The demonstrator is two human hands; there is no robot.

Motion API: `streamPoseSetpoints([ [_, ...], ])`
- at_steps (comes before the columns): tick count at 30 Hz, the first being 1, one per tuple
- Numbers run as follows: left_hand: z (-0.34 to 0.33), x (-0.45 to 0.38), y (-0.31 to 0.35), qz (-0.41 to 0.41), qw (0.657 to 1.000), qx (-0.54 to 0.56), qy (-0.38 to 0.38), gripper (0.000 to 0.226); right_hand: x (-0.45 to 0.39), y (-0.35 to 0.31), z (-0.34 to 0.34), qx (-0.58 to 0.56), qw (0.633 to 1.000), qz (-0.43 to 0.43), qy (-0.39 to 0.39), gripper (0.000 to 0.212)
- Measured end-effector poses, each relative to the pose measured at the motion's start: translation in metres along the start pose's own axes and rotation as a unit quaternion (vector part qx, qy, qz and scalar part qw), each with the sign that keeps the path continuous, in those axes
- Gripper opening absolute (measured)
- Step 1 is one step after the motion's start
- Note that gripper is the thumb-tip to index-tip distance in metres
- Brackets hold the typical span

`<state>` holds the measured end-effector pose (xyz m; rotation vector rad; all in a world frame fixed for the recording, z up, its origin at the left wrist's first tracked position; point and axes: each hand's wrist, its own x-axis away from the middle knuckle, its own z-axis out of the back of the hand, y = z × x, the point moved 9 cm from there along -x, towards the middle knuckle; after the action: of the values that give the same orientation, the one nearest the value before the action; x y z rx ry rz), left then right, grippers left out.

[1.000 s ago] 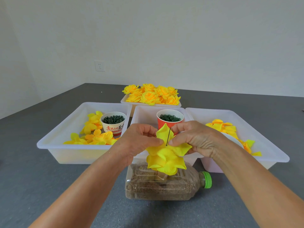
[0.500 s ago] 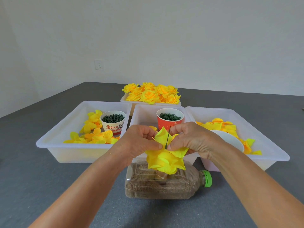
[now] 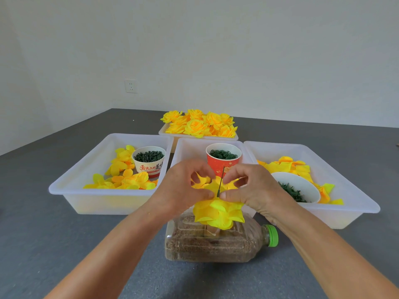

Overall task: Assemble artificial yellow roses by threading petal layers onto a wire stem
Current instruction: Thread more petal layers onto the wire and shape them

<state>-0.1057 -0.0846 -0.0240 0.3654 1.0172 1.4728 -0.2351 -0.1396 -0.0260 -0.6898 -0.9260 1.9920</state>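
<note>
The hands [image 3: 218,190] are covering most of the top petal layer [image 3: 216,186], and the wire stem [image 3: 220,182] is vanishing into the yellow rose [image 3: 218,214], so its lower end is staying hidden. The rose is also blocking part of the bottle [image 3: 207,244], the red cup [image 3: 223,158] is showing only its upper half, and both forearms are running off the lower edge.

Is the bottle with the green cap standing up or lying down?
Lying down. The bottle rests on its side on the gray table, its green cap pointing sideways to the right. Brown grainy stuff fills it.
</note>
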Motion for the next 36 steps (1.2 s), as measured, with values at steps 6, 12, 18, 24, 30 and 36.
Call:
streamPoseSetpoints([
  [6,-0.010,0.005,0.004,-0.005,0.998,0.059,-0.009,0.012,0.006,0.002,-0.004,0.015,1.000,0.015,0.016,0.011],
  [12,-0.014,0.004,0.005,-0.018,0.995,0.097,-0.018,0.014,0.012,0.021,-0.010,-0.134,0.991,-0.025,-0.001,0.019],
  [18,-0.020,0.009,-0.003,-0.035,0.989,0.141,-0.004,0.012,0.017,0.032,-0.011,-0.194,0.981,-0.019,0.025,0.024],
  [24,-0.022,0.011,-0.011,-0.034,0.987,0.160,0.007,0.009,0.016,0.033,-0.013,-0.161,0.986,0.003,0.038,0.022],
  [30,-0.023,0.006,-0.013,-0.008,0.987,0.163,-0.012,0.014,0.015,0.035,-0.012,-0.179,0.984,-0.009,0.007,0.016],
  [36,-0.024,0.005,-0.013,0.030,0.986,0.160,-0.028,0.020,-0.021,0.064,0.076,-0.110,0.982,-0.031,0.151,0.010],
])
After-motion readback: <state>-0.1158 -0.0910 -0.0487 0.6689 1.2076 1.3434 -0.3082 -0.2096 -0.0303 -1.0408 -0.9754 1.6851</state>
